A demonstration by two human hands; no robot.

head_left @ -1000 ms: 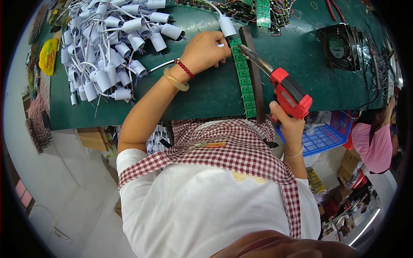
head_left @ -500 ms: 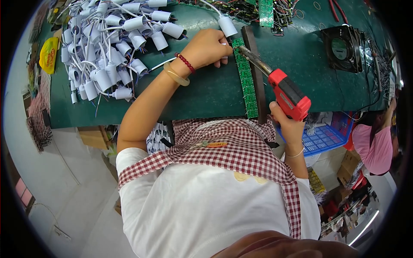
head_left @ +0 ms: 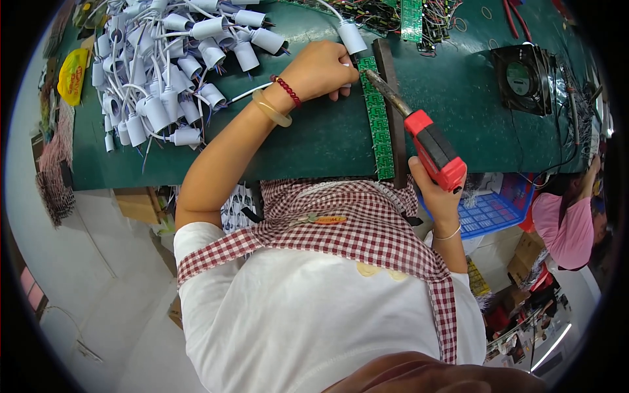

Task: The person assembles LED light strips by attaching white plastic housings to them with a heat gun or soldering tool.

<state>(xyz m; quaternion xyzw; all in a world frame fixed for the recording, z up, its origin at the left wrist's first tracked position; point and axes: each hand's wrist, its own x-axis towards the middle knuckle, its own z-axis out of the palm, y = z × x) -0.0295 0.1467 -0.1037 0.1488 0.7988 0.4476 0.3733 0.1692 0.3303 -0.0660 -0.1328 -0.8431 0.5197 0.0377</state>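
Observation:
My left hand [head_left: 322, 68] rests on the green mat, fingers closed around a thin white wire that runs to a white lamp socket [head_left: 352, 37]. It sits right beside the upper end of a long green circuit board strip [head_left: 375, 121] held against a dark bar [head_left: 391, 105]. My right hand [head_left: 438, 191] grips the red handle of a soldering iron [head_left: 432, 147]. The iron's metal tip [head_left: 373, 77] points at the top of the strip, close to my left fingers.
A big pile of white lamp sockets with wires [head_left: 164, 65] fills the mat's left. More green boards and wiring [head_left: 413, 16] lie at the top, a black fan [head_left: 521, 78] at right. A blue basket [head_left: 488, 213] and a person in pink [head_left: 567, 223] are lower right.
My left hand and the socket have stayed by the strip's top end, shifting only slightly. The soldering iron tip remains aimed at the same spot.

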